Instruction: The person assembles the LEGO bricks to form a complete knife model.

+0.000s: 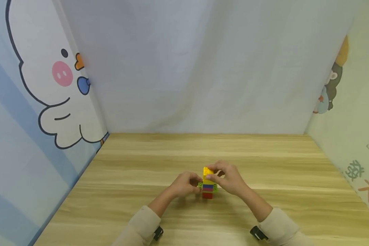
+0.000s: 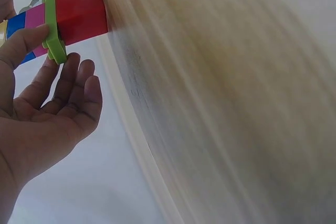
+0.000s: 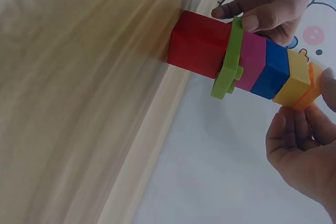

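A tower of toy building blocks stands upright on the table: a red block [image 3: 198,45] at the bottom, a wider green plate [image 3: 226,74], then a pink block [image 3: 250,61], a blue block [image 3: 271,71] and a yellow block [image 3: 293,80]. Topmost is an orange-yellow block [image 3: 313,85], its studs facing up in the head view. My left hand [image 1: 183,184] steadies the tower low down, thumb and index finger pinching around the green plate's end; its other fingers are loosely bent. From the right, my right hand [image 1: 229,179] pinches the top block between thumb and fingers.
The wood-grain table [image 1: 141,153] spreads around the tower. A pale curtain [image 1: 184,68] hangs behind it, with printed cloth walls at left and right. Black wrist straps [image 1: 258,233] show at the sleeves.
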`<state>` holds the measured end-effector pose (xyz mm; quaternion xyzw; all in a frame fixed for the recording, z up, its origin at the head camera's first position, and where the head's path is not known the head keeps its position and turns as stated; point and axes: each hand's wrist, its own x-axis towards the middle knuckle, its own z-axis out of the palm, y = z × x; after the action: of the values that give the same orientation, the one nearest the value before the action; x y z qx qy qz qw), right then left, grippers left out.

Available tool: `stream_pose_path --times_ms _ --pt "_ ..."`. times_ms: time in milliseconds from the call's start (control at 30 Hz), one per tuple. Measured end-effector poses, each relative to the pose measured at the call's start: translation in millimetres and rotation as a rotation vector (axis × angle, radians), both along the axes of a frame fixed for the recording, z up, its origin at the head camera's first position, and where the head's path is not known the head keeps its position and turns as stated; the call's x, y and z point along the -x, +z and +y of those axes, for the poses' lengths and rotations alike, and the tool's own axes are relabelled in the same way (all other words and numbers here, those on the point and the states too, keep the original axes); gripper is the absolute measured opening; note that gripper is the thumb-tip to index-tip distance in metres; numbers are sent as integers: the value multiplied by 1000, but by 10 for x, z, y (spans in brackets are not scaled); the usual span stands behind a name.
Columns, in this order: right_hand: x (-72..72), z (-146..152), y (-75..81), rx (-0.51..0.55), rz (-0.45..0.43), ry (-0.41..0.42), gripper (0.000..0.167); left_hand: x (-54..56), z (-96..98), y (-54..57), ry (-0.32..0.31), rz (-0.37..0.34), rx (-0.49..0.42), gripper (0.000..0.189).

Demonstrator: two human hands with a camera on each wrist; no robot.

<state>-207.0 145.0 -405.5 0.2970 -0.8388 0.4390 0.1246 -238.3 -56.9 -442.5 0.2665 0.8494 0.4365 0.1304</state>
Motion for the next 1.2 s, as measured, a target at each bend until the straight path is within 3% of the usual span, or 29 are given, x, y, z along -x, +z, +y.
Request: stream_pose_path --times_ms 233,533,900,1200 --pt "-45 -31 -6 5 10 -32 29 -24 -38 39 4 -11 3 30" --pt "-15 1 79 -97 41 38 27 -14 -22 51 2 -11 -27 29" --pt "-18 16 -10 -12 76 36 26 -9 -14 51 -3 3 -21 29" --pt "-31 36 -39 -26 28 27 29 -10 -3 -34 6 -3 -26 29"
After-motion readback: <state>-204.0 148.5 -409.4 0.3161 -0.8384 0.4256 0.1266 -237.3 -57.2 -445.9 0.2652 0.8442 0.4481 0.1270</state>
